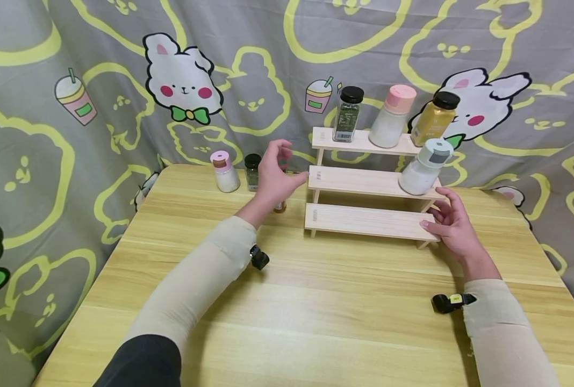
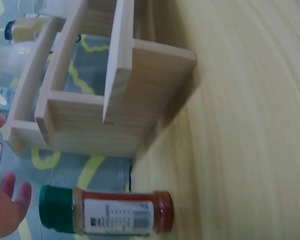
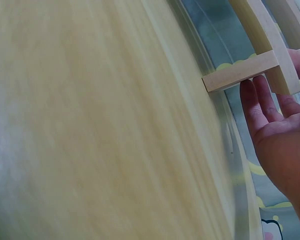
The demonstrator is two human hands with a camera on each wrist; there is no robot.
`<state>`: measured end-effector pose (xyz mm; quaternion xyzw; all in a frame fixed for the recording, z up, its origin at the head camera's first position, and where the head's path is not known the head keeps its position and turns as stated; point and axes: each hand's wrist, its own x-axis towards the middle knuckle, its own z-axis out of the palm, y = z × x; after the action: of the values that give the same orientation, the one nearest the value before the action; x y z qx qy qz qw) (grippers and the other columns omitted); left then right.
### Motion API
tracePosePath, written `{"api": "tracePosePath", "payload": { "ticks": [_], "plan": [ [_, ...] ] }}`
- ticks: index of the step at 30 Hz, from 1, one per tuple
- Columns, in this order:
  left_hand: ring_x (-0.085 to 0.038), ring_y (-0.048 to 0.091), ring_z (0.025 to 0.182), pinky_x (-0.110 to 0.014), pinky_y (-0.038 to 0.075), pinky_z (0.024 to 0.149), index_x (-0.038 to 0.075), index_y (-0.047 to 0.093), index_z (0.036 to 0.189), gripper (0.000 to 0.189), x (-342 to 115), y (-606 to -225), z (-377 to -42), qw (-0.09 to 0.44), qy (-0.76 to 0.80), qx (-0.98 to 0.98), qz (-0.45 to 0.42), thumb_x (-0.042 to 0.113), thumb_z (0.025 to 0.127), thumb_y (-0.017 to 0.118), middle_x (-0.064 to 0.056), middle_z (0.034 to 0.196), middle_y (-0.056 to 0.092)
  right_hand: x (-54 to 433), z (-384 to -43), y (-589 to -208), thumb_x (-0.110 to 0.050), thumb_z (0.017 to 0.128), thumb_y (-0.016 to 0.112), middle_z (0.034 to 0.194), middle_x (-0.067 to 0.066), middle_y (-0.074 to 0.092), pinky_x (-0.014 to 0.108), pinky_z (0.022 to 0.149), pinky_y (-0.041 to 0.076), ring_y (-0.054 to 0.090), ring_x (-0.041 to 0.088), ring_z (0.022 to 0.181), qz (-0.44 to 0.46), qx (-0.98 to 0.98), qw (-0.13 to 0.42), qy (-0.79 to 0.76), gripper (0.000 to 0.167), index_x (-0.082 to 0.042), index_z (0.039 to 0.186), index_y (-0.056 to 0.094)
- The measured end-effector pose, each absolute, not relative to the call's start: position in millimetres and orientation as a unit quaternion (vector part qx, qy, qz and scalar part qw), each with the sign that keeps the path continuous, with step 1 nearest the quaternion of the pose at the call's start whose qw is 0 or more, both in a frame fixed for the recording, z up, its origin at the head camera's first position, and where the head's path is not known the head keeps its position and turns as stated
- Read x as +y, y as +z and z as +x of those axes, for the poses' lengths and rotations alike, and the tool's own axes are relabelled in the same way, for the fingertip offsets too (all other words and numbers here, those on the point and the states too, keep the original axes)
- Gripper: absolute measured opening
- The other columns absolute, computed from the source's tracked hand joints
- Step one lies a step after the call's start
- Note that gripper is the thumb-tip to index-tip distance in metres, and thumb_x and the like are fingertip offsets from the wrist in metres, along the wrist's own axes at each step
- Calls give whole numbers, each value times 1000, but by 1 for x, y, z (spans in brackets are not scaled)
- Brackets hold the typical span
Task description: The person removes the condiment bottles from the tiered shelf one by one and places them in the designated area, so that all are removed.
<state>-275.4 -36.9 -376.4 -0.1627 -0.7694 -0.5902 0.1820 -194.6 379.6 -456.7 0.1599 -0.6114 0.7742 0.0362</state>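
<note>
A three-tier wooden rack (image 1: pixel 369 220) stands toward the back of the table. My right hand (image 1: pixel 453 226) grips the right end of its lowest tier, thumb on top; in the right wrist view the fingers (image 3: pixel 262 97) lie against a leg. At the rack's left side is my left hand (image 1: pixel 276 180), fingers loosely curved and holding nothing, thumb tip right by the middle tier's end. A green-capped spice jar (image 2: pixel 122 212) with red-brown contents stands below that hand, mostly hidden in the head view. On the middle tier's right end sits a grey-capped white shaker (image 1: pixel 420 172).
The top tier carries a black-capped herb jar (image 1: pixel 347 115), a pink-capped white shaker (image 1: pixel 390 118) and a black-capped yellow jar (image 1: pixel 434 121). Left of the rack, another pink-capped shaker (image 1: pixel 225 174) and a dark herb jar (image 1: pixel 252 174) stand near the patterned curtain (image 1: pixel 248 70).
</note>
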Motion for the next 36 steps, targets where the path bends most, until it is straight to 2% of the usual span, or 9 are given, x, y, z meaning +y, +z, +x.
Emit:
{"api": "tracePosePath", "payload": {
  "ticks": [7, 13, 18, 23, 36],
  "plan": [
    [-16, 55, 101, -37, 50, 95, 9, 49, 123, 63, -20, -370, -273, 171, -599, -764, -168, 3, 73, 87, -3, 107, 54, 378, -194, -455, 38, 81, 44, 134, 15, 50, 25, 83, 55, 57, 23, 116, 158, -614, 33, 773, 87, -14, 149, 36],
    [-16, 55, 101, -34, 50, 93, 6, 49, 125, 64, -7, -367, -272, 164, -600, -761, -186, 4, 73, 87, -5, 108, 56, 378, -194, -454, 38, 81, 44, 132, 13, 51, 25, 83, 55, 57, 23, 115, 156, -616, 33, 771, 86, -14, 149, 36],
    [-23, 55, 103, -35, 50, 92, 6, 49, 126, 65, 5, -365, -272, 152, -601, -760, -194, 2, 73, 87, -13, 111, 56, 378, -194, -455, 39, 80, 44, 130, 13, 52, 24, 82, 55, 57, 23, 114, 154, -620, 39, 769, 87, -13, 149, 35],
    [-20, 55, 102, -34, 51, 91, 7, 49, 127, 65, 20, -363, -270, 137, -600, -761, -204, 3, 74, 86, -10, 111, 55, 378, -193, -455, 39, 80, 44, 131, 14, 52, 25, 82, 55, 58, 23, 114, 154, -618, 38, 770, 87, -13, 149, 35],
    [-14, 54, 102, -21, 49, 89, 8, 48, 128, 65, 48, -361, -267, 106, -595, -766, -221, 9, 76, 87, -5, 112, 54, 379, -194, -456, 39, 80, 43, 131, 15, 50, 25, 82, 55, 57, 23, 115, 154, -613, 36, 774, 87, -13, 149, 35]
  ]
}}
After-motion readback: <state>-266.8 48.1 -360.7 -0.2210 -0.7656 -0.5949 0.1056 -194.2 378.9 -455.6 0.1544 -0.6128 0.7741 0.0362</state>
